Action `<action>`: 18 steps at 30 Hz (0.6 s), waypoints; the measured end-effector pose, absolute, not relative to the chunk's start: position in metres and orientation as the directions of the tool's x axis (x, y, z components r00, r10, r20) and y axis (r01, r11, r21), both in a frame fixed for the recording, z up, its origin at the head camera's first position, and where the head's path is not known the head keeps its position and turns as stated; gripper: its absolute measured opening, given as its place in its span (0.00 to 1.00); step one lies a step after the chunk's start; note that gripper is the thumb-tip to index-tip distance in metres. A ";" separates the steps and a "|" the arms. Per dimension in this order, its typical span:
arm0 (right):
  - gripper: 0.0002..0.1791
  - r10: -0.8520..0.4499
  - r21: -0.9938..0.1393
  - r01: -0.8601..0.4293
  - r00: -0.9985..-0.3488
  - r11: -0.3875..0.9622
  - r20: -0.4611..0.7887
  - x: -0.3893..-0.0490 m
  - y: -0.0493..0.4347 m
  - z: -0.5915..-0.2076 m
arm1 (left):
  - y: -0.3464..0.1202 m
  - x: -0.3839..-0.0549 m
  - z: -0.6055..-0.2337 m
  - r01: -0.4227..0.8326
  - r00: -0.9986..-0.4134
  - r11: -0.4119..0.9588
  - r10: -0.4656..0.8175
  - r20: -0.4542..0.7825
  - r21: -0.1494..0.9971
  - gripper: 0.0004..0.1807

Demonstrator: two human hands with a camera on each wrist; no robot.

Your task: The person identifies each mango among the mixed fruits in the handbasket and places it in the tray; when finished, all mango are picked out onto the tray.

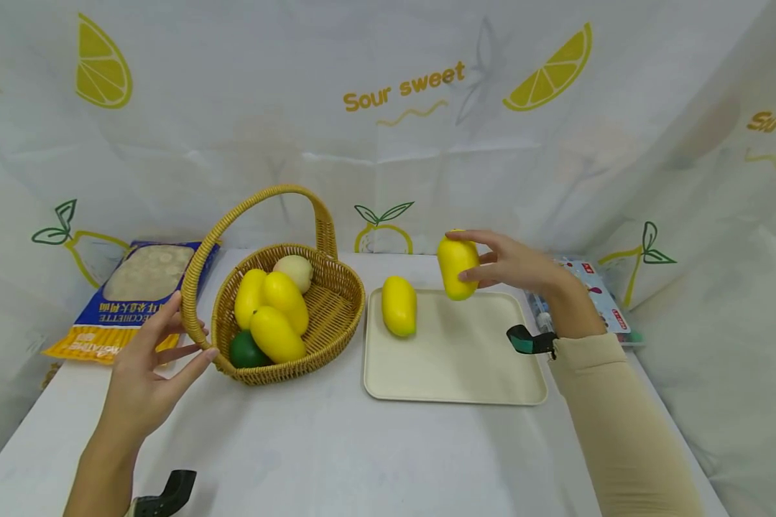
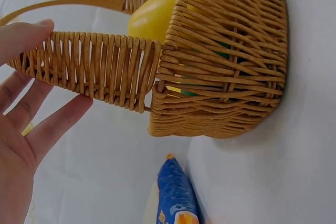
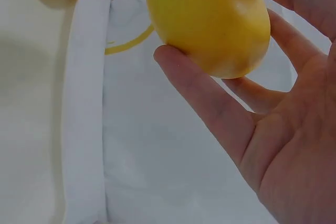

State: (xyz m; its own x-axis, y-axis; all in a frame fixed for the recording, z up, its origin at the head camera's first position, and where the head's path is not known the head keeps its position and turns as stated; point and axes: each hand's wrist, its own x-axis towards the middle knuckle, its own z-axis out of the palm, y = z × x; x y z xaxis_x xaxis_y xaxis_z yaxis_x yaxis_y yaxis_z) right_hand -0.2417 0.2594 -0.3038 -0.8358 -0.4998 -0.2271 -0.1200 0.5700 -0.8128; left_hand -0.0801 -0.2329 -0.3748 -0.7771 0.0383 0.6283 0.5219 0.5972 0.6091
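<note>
My right hand grips a yellow mango above the back of a cream tray. In the right wrist view, the thumb and fingers go round the mango. A second mango lies at the tray's left end. My left hand pinches the handle of a wicker basket low on its left side, thumb on one edge and fingers on the other in the left wrist view. Inside the basket are three mangoes, a pale round fruit and a dark green fruit.
Behind my left hand lies a blue and orange pasta bag. A flat printed package sits right of the tray, partly behind my right forearm. A white curtain with lemon prints hangs along the back of the white table.
</note>
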 end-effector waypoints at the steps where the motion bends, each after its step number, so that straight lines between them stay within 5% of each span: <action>1: 0.40 -0.496 -0.813 -0.111 -0.837 0.571 -0.233 -0.241 0.260 -0.307 | -0.233 -0.080 -0.374 0.518 -0.780 0.600 0.037 0.625 0.610 0.56; 18: 0.41 -0.469 -0.800 -0.029 -0.823 0.599 -0.321 -0.239 0.256 -0.373 | -0.232 -0.079 -0.374 0.525 -0.775 0.597 0.041 0.630 0.606 0.56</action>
